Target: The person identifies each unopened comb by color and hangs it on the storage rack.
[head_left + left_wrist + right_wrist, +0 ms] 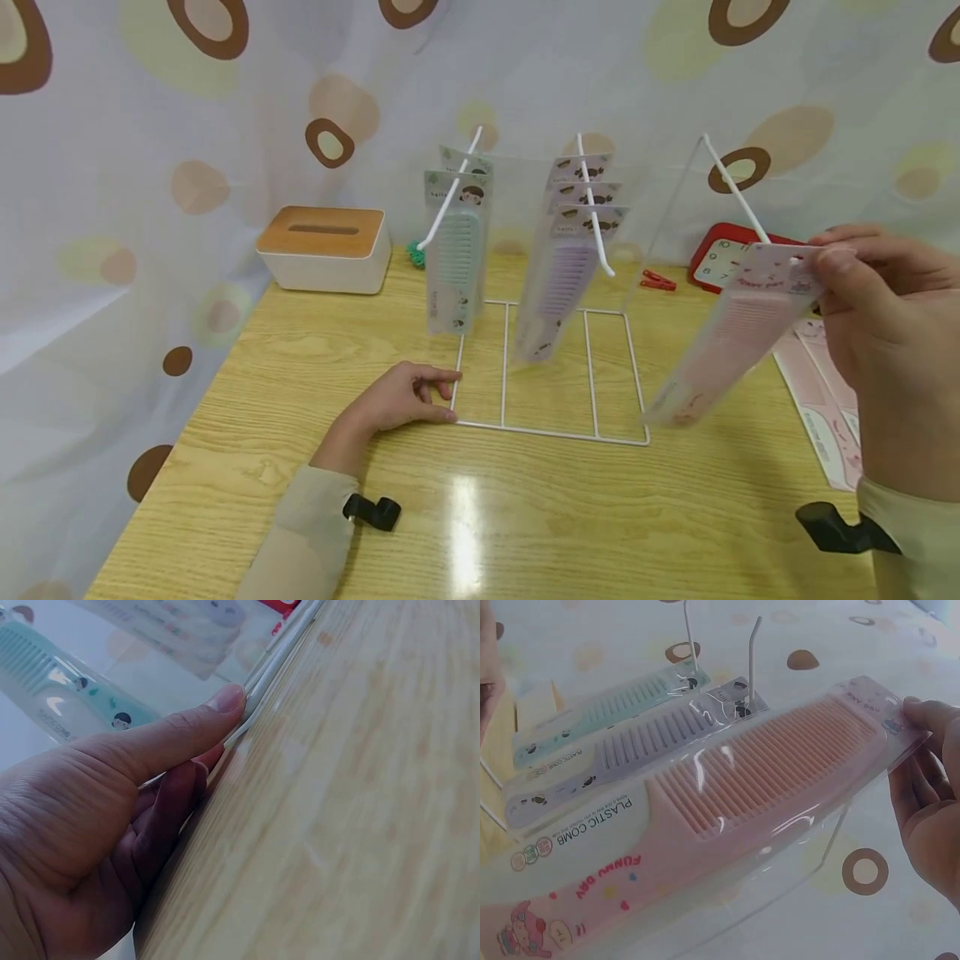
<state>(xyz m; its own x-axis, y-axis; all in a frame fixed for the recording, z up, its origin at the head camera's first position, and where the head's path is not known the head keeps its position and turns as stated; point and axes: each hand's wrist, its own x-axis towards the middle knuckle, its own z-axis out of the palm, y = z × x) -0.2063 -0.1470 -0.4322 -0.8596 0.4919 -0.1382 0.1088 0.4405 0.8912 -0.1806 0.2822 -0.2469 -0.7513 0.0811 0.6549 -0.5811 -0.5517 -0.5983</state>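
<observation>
My right hand (892, 300) pinches the header card of a packaged pink comb (750, 321), which hangs tilted. The card overlaps the tip of the right arm of a white wire rack (551, 432); I cannot tell whether the arm passes through the card's hole. In the right wrist view, the pink comb (765, 772) shows through clear plastic. My left hand (401, 396) holds the rack's base at its near left corner, thumb (187, 731) on the wire. Packaged mint combs (457, 250) hang on the left arm, purple ones (562, 283) on the middle arm.
More pink comb packs (813, 400) lie on the table at right, partly behind my right hand. A red clock (716, 258), red clip (657, 281), green item (416, 254) and tissue box (326, 250) stand or lie toward the back, before a patterned curtain (525, 75).
</observation>
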